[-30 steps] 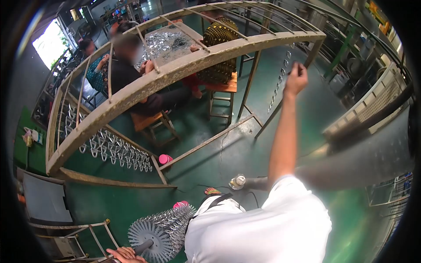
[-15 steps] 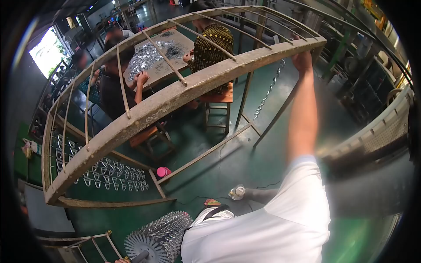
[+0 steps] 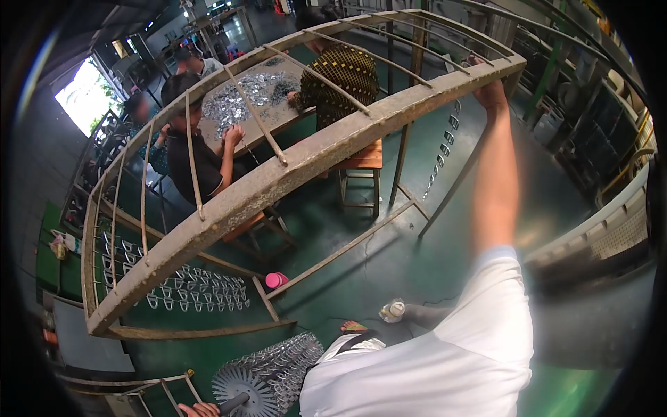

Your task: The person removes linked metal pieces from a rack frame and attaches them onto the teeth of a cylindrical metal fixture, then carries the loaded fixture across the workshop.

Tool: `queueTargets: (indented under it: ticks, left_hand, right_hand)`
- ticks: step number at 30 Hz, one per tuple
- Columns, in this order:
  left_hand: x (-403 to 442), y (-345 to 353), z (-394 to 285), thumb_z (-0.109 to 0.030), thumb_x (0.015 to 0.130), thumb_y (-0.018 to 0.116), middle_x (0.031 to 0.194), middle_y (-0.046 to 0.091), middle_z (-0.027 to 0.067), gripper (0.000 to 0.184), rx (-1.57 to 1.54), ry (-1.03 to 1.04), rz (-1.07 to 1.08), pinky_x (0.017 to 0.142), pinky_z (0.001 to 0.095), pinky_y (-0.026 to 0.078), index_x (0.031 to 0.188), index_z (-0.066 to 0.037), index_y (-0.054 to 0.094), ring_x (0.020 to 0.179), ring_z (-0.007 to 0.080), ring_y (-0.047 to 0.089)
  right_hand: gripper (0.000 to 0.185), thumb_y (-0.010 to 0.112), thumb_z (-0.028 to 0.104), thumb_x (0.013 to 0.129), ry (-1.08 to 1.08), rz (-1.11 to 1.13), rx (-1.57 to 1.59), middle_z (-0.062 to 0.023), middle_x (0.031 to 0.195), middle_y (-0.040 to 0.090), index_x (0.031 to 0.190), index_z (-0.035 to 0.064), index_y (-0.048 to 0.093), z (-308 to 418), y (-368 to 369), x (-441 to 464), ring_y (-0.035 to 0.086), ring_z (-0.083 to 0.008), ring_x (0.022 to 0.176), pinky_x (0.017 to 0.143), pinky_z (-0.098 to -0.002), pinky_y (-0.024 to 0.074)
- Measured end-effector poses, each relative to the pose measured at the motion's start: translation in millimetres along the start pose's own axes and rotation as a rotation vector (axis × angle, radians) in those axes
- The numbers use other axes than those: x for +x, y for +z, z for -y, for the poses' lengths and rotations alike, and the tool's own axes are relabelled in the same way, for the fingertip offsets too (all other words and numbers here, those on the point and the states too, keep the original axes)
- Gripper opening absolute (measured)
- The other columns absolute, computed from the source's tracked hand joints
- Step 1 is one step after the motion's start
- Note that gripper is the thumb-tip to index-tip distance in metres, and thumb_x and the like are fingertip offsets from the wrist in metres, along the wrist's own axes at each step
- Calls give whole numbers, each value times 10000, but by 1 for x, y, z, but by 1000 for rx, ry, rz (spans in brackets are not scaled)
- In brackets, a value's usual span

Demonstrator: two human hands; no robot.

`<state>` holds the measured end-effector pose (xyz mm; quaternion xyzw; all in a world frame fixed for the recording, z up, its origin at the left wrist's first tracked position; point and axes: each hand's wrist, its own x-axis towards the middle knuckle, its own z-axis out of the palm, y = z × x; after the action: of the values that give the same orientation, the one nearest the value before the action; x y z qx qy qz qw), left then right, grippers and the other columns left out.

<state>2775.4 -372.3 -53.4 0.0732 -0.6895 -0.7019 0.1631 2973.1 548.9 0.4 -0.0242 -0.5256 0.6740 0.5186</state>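
Observation:
My right arm stretches up to the far right end of a worn metal rack with thin crossbars. There my right hand has its fingers closed at the rack's bar, at the top of a hanging chain of metal links. The bar partly hides the fingertips. Low at the left, my left hand is closed at the end of a grey shaft, partly cut off by the frame edge. The shaft joins a toothed disc on a drum covered with rows of metal links.
More chains of links hang on the rack's left side. People sit beyond the rack at a table heaped with metal pieces. A wooden stool, a pink container and a pale crate stand around.
The view has shifted, so the rack and people appear a little to the right. The hanging chain has twisted. More of my left hand shows. My right hand stays at the rack's end.

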Motion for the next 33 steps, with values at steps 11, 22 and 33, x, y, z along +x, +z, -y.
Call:
queueTargets:
  ticks: [11,22,33]
  left_hand:
    - [12,-8,29,-319,1019,525,445,229,-64,544,-169,-100,-173,364,228,173,542,-188,299,350,53,148]
    - [8,-6,31,-302,1050,458,425,257,-47,568,-188,103,71,354,233,187,528,-181,269,343,49,179]
    - [6,-10,35,-265,1057,439,446,248,-52,542,-221,87,73,383,243,194,548,-172,276,365,54,185]
  right_hand:
    - [274,622,146,951,-154,92,-217,-98,1117,653,1186,7,604,-2,-25,12,620,-197,1037,939,-307,482]
    - [342,575,233,967,-21,144,190,-128,1234,617,1254,46,564,-13,-48,27,581,-302,1161,1050,-462,427]
    - [267,640,106,913,-64,-140,-28,-130,1165,633,1154,-7,624,-18,-32,-33,597,-258,1097,969,-382,465]
